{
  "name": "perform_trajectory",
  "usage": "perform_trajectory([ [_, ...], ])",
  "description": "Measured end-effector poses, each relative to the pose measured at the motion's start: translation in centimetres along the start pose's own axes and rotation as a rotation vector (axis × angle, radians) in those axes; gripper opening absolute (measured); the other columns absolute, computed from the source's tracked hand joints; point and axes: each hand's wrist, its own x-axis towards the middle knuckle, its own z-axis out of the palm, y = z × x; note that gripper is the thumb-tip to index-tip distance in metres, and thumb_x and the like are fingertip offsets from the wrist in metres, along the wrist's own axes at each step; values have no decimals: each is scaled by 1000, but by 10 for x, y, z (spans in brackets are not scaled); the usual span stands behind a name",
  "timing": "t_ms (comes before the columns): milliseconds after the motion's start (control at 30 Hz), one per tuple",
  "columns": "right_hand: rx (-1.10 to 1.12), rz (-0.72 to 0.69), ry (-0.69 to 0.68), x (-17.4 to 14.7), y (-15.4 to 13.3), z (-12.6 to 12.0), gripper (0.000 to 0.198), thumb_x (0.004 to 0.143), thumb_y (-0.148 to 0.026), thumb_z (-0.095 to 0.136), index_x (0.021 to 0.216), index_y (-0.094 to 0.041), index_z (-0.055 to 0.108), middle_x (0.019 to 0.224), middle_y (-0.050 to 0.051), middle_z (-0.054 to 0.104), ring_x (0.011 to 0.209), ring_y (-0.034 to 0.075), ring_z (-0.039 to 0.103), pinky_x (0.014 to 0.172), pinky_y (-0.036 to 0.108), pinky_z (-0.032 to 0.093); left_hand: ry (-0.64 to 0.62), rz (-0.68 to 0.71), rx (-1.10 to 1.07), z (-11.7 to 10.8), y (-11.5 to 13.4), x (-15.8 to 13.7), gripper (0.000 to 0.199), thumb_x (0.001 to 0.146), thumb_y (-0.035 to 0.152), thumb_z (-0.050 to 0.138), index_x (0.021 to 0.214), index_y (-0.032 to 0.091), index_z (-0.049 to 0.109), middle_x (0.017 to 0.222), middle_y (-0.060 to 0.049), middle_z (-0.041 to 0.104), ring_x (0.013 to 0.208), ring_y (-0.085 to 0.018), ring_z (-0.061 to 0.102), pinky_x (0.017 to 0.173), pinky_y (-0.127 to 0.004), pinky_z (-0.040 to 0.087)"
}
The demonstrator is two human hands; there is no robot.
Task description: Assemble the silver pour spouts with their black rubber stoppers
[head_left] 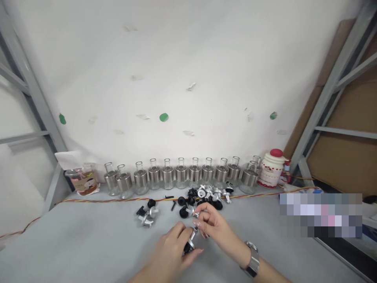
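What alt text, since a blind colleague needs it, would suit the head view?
A person's left hand grips a small silver-and-black part above a grey table, with the right hand at its upper end. Beyond lie scattered black and silver pieces, then a line of glass bottles with metal bands along a white wall.

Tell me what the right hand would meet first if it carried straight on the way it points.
Probably the black-and-silver spout piece just ahead of the right hand, toward picture left; depth is unclear, so the hand might pass above it.
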Motion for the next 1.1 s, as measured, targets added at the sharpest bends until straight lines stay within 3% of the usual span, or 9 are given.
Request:
perform_trajectory([
  [400,-72,237,-192,-1,-7,-13,34,63,-35,69,79,-19,44,54,-10,46,43,5,39,44,18,31,-111,4,10,4,-4,-3,32,68,20,62,99,24,54,89,-3,55,68,-16,59,62,-25,50],
  [600,-122,229,-194,-1,-2,-10,35,59,-32,72,77,-19,44,49,-11,43,42,4,38,42,17,28,-127,-25,-33,1,-1,-3,29,67,10,59,94,22,57,88,-3,53,70,-16,58,65,-25,49],
  [800,-70,311,-199,-3,-5,-9,36,60,-34,71,78,-19,43,50,-11,45,40,4,38,39,16,26,-91,-17,-183,1,-2,-3,29,68,12,60,95,21,57,83,-2,50,68,-13,55,63,-21,48],
  [933,-77,294,-204,-3,-8,-8,34,65,-39,66,80,-18,44,50,-10,45,39,4,39,38,16,26,2,-14,-291,7,-3,-4,27,72,16,57,98,23,55,82,-2,48,68,-13,53,65,-23,47],
  [1000,-123,232,-135,0,-11,-11,33,72,-48,55,81,-18,44,48,-9,45,39,6,40,38,17,28,65,-15,-371,6,-2,-3,28,76,19,54,103,23,51,86,-3,49,74,-14,53,70,-26,47],
  [1100,-418,79,175,8,-15,-24,38,80,-55,32,79,-18,44,50,-5,48,40,9,44,39,20,35,118,-54,-430,1,-1,-1,30,82,20,44,111,25,44,98,-7,48,89,-18,52,82,-32,44],
])
